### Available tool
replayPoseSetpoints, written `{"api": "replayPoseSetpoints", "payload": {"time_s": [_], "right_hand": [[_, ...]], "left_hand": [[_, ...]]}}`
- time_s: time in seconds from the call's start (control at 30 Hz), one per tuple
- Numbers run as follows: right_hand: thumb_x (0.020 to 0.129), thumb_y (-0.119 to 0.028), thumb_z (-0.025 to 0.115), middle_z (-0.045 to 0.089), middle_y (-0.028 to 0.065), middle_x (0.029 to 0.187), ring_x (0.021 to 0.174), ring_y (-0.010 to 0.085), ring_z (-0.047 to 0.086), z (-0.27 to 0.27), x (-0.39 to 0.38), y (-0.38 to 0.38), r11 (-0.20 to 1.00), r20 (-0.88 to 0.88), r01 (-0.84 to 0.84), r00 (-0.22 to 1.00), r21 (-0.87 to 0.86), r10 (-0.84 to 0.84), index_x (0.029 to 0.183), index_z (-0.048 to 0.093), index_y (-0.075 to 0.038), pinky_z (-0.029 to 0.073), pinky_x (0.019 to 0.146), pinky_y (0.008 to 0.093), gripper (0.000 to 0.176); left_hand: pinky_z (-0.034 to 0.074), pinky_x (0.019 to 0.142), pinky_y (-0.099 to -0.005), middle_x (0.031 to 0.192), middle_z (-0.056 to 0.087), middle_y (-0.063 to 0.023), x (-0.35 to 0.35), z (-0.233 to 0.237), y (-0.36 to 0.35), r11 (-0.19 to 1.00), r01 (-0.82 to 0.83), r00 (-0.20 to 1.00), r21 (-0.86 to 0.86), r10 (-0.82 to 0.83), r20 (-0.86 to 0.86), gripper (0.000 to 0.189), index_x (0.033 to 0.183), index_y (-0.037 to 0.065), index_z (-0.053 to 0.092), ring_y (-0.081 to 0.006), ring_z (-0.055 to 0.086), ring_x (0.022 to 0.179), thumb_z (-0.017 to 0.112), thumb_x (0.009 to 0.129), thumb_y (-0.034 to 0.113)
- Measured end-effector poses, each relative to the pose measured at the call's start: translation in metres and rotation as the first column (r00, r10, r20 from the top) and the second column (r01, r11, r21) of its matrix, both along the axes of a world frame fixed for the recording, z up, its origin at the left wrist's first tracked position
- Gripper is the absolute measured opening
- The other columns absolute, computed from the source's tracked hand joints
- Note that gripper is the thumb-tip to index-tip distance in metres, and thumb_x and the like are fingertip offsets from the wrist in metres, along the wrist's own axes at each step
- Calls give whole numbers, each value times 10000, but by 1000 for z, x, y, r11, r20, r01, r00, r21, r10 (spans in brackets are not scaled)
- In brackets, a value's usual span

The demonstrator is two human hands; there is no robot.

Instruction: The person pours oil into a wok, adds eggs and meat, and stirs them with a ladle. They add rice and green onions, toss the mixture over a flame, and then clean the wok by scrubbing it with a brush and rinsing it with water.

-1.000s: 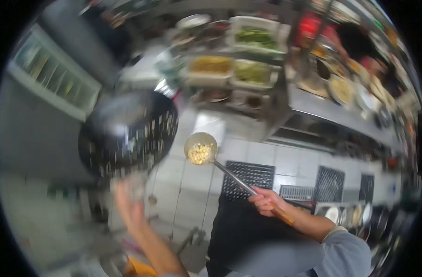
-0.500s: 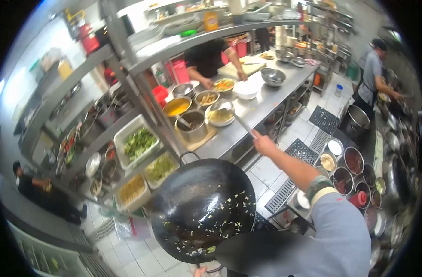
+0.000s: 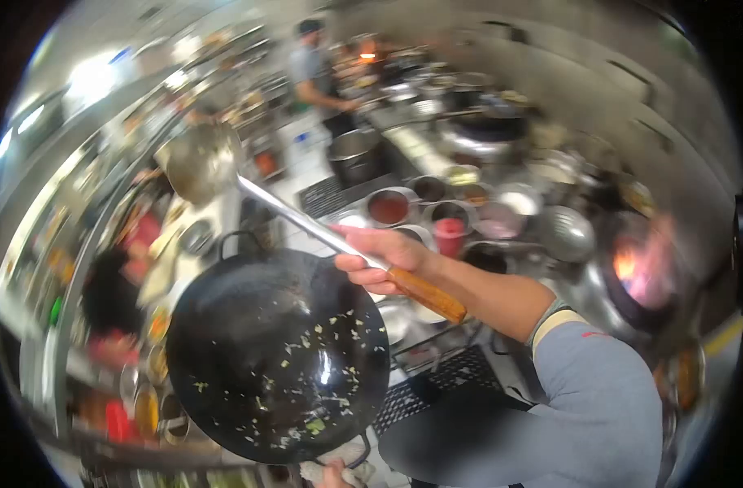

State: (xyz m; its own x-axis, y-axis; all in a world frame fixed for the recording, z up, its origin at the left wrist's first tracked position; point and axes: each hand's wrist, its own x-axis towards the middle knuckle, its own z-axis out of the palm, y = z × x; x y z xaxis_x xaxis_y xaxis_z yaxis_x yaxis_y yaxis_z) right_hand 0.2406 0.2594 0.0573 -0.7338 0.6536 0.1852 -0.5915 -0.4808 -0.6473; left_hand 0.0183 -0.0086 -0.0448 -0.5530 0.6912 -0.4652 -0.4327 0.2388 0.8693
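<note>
My right hand (image 3: 392,254) is closed around the shaft of a ladle (image 3: 286,210), just above its wooden grip. The ladle's metal bowl is raised at upper left, beyond the wok's far rim. Below it tilts a large black wok (image 3: 241,325), with chopped pale and green bits scattered over its inside. At the bottom edge, my left hand (image 3: 333,473) grips the wok near its loop handle, with a pale cloth (image 3: 312,470) beside the fingers. Most of that hand is out of frame.
A flame (image 3: 632,264) burns at a stove on the right. Several pots and a red container (image 3: 449,236) stand between it and the wok. A perforated strainer (image 3: 567,234) lies there too. A co-worker (image 3: 313,73) stands farther back. The counter at left is blurred.
The view has swung right, from the prep counter toward the stoves. The ladle has left the bowl of food on the counter and is now raised. The wok has turned along with my body.
</note>
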Motion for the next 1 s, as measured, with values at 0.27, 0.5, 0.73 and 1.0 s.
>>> {"api": "replayPoseSetpoints", "payload": {"time_s": [0.27,0.5,0.73,1.0], "right_hand": [[903,-116,504,465,8,740,448,50,420,65,242,-178,549,490,767,357,332,-795,1404,270,-76,391,344,208,554],[863,-90,503,492,11,709,466,69,458,72,433,-178,167,660,691,-549,704,-513,1229,435,-54,405,380,246,374],[724,-8,490,628,233,695,595,287,663,-24,602,-103,236,613,569,-762,788,-208,908,578,132,532,535,385,247],[823,-24,503,501,39,590,482,152,531,-87,662,-79,98,165,928,167,-359,-972,718,478,-42,468,446,275,109]], "left_hand": [[527,508,-372,859,601,-140,115,39,114,730,659,703,180,-683,199,275,987,-50,520,-266,630,711,551,729,41],[530,606,-362,926,604,-103,313,74,140,59,998,48,20,-934,354,252,1021,33,572,-212,609,770,573,800,155],[531,592,-363,824,600,-100,463,1,114,-208,966,-257,152,-808,530,234,1048,-10,531,-227,607,693,495,833,73],[524,615,-338,886,612,-104,534,-13,91,-307,941,-336,141,-795,506,238,1051,4,529,-206,617,726,485,825,66]]}}
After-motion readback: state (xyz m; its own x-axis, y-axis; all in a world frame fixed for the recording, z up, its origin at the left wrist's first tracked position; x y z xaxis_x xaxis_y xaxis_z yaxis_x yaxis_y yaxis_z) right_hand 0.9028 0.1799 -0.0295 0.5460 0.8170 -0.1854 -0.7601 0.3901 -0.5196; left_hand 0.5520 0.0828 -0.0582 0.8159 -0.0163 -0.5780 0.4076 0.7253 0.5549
